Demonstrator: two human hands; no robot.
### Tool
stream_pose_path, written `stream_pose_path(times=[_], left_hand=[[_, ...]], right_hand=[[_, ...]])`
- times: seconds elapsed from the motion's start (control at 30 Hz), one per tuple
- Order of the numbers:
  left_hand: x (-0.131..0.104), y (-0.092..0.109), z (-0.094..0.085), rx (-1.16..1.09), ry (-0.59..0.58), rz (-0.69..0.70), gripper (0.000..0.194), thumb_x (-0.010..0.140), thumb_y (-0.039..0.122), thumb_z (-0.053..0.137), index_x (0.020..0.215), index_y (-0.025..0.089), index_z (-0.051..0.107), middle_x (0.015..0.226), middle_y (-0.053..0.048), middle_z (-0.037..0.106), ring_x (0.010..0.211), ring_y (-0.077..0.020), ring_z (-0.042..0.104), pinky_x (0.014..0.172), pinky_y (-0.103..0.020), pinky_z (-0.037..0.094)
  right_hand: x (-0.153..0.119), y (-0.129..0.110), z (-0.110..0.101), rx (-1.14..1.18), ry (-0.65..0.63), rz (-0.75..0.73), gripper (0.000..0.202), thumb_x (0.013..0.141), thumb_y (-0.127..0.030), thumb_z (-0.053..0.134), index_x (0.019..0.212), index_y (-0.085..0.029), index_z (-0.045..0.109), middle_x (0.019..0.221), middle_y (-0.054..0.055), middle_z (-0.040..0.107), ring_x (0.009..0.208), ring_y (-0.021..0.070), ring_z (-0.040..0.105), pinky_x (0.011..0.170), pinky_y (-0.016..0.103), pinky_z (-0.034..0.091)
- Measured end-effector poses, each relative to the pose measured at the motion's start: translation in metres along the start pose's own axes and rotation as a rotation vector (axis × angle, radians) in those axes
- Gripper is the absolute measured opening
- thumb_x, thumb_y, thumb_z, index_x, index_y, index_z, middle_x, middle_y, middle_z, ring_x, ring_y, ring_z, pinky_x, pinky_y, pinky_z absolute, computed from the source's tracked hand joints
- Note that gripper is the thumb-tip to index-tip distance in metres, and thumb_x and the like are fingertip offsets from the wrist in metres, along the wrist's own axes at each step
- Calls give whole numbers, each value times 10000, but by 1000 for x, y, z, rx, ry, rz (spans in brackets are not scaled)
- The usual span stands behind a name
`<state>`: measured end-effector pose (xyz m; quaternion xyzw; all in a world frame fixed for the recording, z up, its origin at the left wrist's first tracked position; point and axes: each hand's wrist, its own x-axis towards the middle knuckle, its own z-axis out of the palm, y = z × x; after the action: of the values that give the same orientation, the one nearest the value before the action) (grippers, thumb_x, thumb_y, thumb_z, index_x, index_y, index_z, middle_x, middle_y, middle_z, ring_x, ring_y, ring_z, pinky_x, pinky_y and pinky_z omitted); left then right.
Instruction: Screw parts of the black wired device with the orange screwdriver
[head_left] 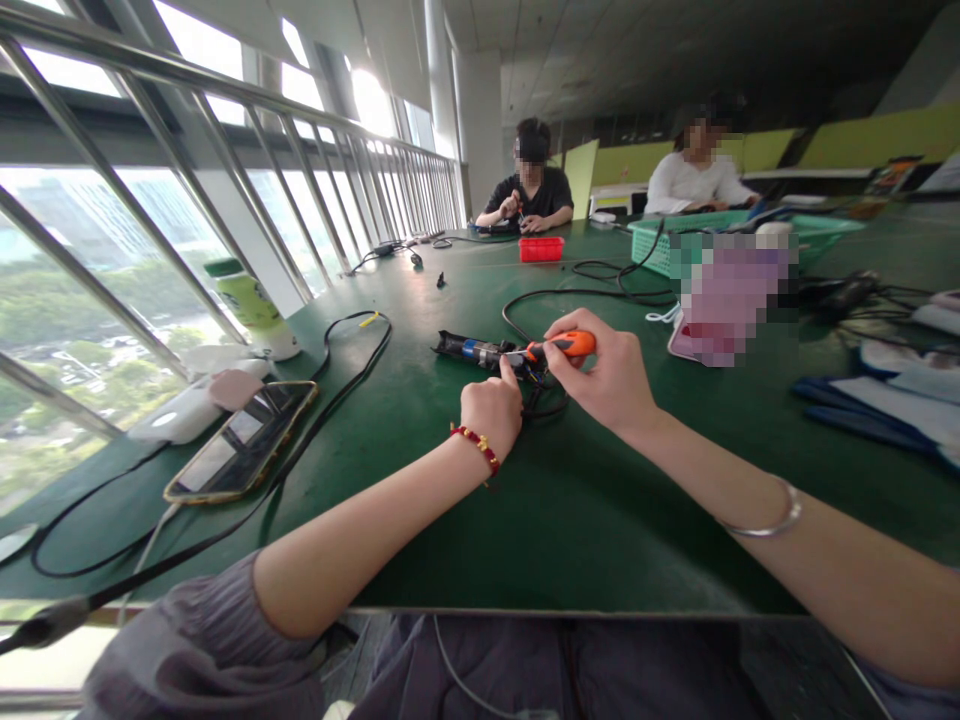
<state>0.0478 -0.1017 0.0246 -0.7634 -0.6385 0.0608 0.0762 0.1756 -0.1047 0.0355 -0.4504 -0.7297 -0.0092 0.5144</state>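
Observation:
In the head view, my right hand (604, 372) is closed round the orange-and-black handle of a screwdriver (574, 344). Its shaft points left, onto a long black corded device (472, 350) lying on the green table. The device has a blue section, and thin coloured wires show at its right end. My left hand (491, 405) is at the near side of the device, fingers curled, with the index finger pressed against it beside the screwdriver tip. What the tip touches is too small to make out. Part of the wiring is hidden behind my hands.
On the left lie a phone (244, 440), a white charger (176, 412), a green-capped bottle (251, 308) and black cables. Ahead are a red tray (541, 249) and a green basket (652, 247). A pink phone (694, 335) is at right. Two people sit across the table.

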Motion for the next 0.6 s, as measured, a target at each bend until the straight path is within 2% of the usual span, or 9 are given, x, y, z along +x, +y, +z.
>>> stream_pose_path(times=[0.6], left_hand=[[-1, 0, 0, -2, 14, 4, 628, 896, 259, 428, 1421, 18, 184, 975, -171, 658, 902, -232, 637, 691, -280, 443]], right_hand=[[0, 1, 0, -3, -2, -4, 152, 767, -328, 512, 802, -195, 577, 742, 18, 653, 615, 132, 593, 575, 225, 409]])
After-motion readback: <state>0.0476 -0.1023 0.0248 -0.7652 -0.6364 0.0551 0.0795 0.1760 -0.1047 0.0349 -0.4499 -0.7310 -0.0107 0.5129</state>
